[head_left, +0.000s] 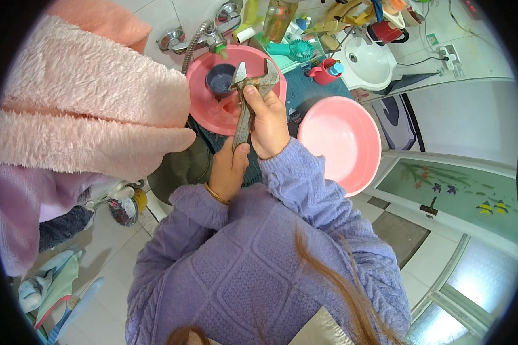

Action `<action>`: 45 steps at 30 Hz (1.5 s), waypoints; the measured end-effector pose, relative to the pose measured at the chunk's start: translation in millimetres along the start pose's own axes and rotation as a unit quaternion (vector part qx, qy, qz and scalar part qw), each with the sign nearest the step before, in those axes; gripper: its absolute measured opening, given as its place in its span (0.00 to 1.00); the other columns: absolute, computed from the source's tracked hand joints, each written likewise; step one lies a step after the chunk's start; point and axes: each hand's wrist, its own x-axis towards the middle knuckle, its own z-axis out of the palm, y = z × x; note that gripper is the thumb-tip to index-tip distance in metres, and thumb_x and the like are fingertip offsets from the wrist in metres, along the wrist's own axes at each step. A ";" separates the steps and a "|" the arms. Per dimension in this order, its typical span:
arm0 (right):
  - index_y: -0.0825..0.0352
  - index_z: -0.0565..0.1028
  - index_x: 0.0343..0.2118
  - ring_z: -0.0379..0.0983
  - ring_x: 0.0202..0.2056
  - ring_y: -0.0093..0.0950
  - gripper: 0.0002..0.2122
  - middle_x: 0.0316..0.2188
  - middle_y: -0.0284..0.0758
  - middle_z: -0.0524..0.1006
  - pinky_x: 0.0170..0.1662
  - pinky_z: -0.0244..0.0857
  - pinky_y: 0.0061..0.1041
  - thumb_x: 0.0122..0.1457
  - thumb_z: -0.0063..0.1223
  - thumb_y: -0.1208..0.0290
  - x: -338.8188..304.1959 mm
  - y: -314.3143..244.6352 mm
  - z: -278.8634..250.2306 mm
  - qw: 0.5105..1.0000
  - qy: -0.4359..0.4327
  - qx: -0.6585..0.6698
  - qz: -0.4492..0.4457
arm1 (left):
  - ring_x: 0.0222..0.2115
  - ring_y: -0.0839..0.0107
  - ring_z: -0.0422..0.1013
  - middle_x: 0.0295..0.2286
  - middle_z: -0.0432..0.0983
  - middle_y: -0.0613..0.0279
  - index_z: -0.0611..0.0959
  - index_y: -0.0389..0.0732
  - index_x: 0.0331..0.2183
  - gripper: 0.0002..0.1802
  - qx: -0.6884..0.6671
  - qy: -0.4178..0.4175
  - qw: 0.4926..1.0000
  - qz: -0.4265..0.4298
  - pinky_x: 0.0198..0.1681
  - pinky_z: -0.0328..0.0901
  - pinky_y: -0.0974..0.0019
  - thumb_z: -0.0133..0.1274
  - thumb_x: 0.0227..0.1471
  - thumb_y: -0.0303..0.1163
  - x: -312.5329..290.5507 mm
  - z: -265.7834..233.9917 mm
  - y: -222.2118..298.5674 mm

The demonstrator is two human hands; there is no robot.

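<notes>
Both of my hands hold a worn metal adjustable wrench, its jaws pointing up and away from me. My left hand is wrapped round the lower end of the handle. Higher up, my right hand grips just below the head, with the thumb on the metal. Behind the wrench lies a pink basin with a small dark blue-grey bowl in it. A wall faucet with a green-tipped spout sits above the basin, apart from the wrench.
An empty-looking pink tub stands to the right. Fluffy pink towels hang close on the left. A white washbasin, a red mug and a turquoise brush are at the far right. A dark bucket stands left of my hands.
</notes>
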 end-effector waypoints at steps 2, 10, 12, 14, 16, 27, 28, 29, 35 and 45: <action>0.67 0.70 0.36 0.67 0.22 0.18 0.08 0.26 0.30 0.73 0.25 0.63 0.18 0.58 0.47 0.68 -0.4 0.7 0.0 1.000 -0.004 0.008 -0.004 | 0.12 0.79 0.59 0.12 0.62 0.68 0.70 0.37 0.27 0.13 0.027 0.020 0.999 0.025 0.15 0.53 0.73 0.41 0.56 0.37 1.7 -0.2 -2.9; 0.67 0.66 0.38 0.69 0.25 0.18 0.09 0.29 0.31 0.74 0.29 0.65 0.19 0.60 0.41 0.67 -52.2 -12.7 -13.6 0.976 -0.164 -0.124 0.068 | 0.17 0.76 0.63 0.17 0.66 0.63 0.70 0.34 0.32 0.16 -0.115 -0.147 0.982 -0.016 0.21 0.59 0.72 0.40 0.56 0.39 -13.4 -15.3 9.7; 0.68 0.66 0.36 0.70 0.24 0.21 0.09 0.28 0.33 0.73 0.29 0.65 0.21 0.60 0.39 0.67 -67.5 4.0 -48.9 0.950 -0.150 -0.269 0.059 | 0.25 0.68 0.70 0.23 0.72 0.56 0.71 0.32 0.40 0.19 -0.032 -0.199 0.979 -0.015 0.30 0.64 0.69 0.44 0.54 0.39 -9.7 -16.5 -2.3; 0.69 0.66 0.35 0.68 0.21 0.24 0.07 0.23 0.34 0.72 0.26 0.64 0.23 0.59 0.40 0.71 -78.6 44.5 -91.2 0.926 -0.026 -0.349 -0.144 | 0.30 0.64 0.71 0.27 0.73 0.53 0.71 0.33 0.42 0.21 0.108 -0.190 0.975 0.041 0.35 0.64 0.67 0.47 0.51 0.39 -22.3 -34.2 -63.8; 0.70 0.65 0.35 0.71 0.22 0.32 0.07 0.19 0.41 0.70 0.27 0.63 0.28 0.59 0.40 0.71 -102.9 45.0 -122.7 0.861 0.018 -0.494 -0.120 | 0.36 0.62 0.70 0.33 0.74 0.51 0.73 0.35 0.41 0.21 0.189 -0.169 0.967 -0.013 0.40 0.63 0.66 0.52 0.48 0.38 -31.8 -61.4 -95.7; 0.70 0.68 0.34 0.70 0.23 0.45 0.07 0.20 0.45 0.71 0.27 0.63 0.31 0.55 0.47 0.72 -172.2 47.7 -120.8 0.846 0.048 -0.497 -0.186 | 0.58 0.55 0.45 0.56 0.47 0.44 0.54 0.37 0.55 0.47 -0.626 -0.091 0.731 -0.256 0.58 0.43 0.56 0.29 0.49 0.67 -7.4 -22.0 -70.1; 0.69 0.68 0.34 0.70 0.23 0.44 0.07 0.21 0.44 0.72 0.27 0.64 0.30 0.55 0.47 0.72 -171.3 57.2 -118.8 0.839 0.032 -0.508 -0.194 | 0.58 0.55 0.43 0.56 0.46 0.44 0.54 0.36 0.56 0.47 -0.638 -0.148 0.721 -0.225 0.59 0.41 0.55 0.28 0.49 0.66 -3.3 2.4 -28.1; 0.69 0.68 0.35 0.70 0.22 0.43 0.07 0.21 0.44 0.72 0.27 0.64 0.30 0.54 0.47 0.73 -170.2 61.7 -116.1 0.831 0.011 -0.519 -0.201 | 0.59 0.56 0.41 0.57 0.45 0.45 0.53 0.35 0.56 0.47 -0.650 -0.201 0.707 -0.190 0.59 0.40 0.55 0.27 0.50 0.66 -2.5 17.7 8.3; 0.71 0.69 0.34 0.71 0.25 0.35 0.06 0.25 0.42 0.73 0.28 0.64 0.27 0.53 0.47 0.77 -170.8 47.0 -108.6 0.848 -0.019 -0.473 -0.238 | 0.59 0.54 0.41 0.57 0.47 0.48 0.53 0.39 0.57 0.44 -0.651 -0.149 0.718 -0.197 0.60 0.38 0.54 0.26 0.51 0.65 4.3 16.8 -11.5; 0.71 0.69 0.41 0.73 0.29 0.37 0.12 0.28 0.44 0.74 0.33 0.64 0.30 0.54 0.43 0.74 -164.3 81.1 -92.7 0.862 -0.139 -0.474 -0.114 | 0.49 0.56 0.61 0.49 0.63 0.47 0.69 0.35 0.47 0.39 -0.682 -0.344 0.643 -0.062 0.54 0.53 0.54 0.29 0.52 0.62 -25.7 -38.9 15.3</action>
